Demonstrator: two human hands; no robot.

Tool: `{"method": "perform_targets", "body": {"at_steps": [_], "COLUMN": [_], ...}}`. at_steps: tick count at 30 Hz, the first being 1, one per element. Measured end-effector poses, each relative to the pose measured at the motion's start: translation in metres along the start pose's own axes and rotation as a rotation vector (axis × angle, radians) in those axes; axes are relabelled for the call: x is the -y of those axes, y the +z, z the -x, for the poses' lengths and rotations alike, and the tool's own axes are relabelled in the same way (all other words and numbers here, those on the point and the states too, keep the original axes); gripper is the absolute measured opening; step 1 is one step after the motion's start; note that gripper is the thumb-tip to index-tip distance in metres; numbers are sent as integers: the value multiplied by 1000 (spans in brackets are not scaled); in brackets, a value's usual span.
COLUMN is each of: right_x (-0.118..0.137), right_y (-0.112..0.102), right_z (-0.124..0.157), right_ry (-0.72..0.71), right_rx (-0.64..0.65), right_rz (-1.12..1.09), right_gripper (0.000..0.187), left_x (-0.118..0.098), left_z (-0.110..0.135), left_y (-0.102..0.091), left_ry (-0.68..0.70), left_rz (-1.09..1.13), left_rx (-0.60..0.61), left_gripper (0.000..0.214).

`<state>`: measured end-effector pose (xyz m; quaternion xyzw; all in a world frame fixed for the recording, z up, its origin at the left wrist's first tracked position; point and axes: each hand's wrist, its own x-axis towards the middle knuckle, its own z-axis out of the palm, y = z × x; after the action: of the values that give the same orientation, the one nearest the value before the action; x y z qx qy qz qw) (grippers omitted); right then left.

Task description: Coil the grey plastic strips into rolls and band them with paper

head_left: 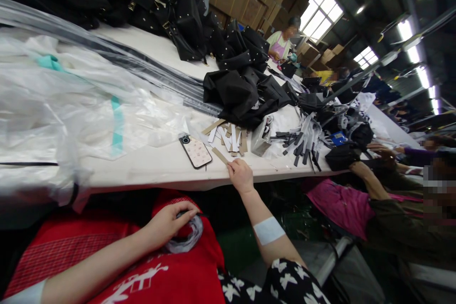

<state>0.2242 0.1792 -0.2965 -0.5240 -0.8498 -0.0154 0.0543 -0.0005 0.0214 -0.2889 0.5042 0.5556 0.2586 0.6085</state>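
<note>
My right hand (241, 175) is at the front edge of the white table (142, 171), thumb and fingers pinched on one end of a flat tan strip (220, 155). Just beyond it lies a loose pile of white and tan strips (233, 138). To its left is a phone in a pale patterned case (195, 152). Over my lap, my left hand (176, 221) is closed on a coiled strap (192, 237) that looks wrapped in clear plastic. A dark end pokes out by my fingertips.
Clear plastic bags (89, 109) with teal tape cover the table's left. Black bags (231, 90) are heaped along the back. Black-ended, plastic-wrapped straps (302, 140) lie to the right. A co-worker's arm (370, 180) reaches in from the right; another person (281, 45) is farther back.
</note>
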Motion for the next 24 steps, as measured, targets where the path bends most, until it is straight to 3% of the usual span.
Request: {"method": "perform_targets", "body": {"at_steps": [11,19,24], "right_x": [14,17,14], "right_y": [-12,-33,-28], "right_z": [-9,-32,-36], "right_ry": [57,313,309], "right_rx": [148,299,278], "right_rz": [177,91,78], "right_gripper": [20,23,25], "left_x": [-5,-1,1], "left_z": [3,2,3], "left_y": [-1,-2,-3], "left_ry": [1,59,71], "left_rz": [25,-11,-2], "left_rx": [-25,0,-11], "left_gripper": [44,42,40]}}
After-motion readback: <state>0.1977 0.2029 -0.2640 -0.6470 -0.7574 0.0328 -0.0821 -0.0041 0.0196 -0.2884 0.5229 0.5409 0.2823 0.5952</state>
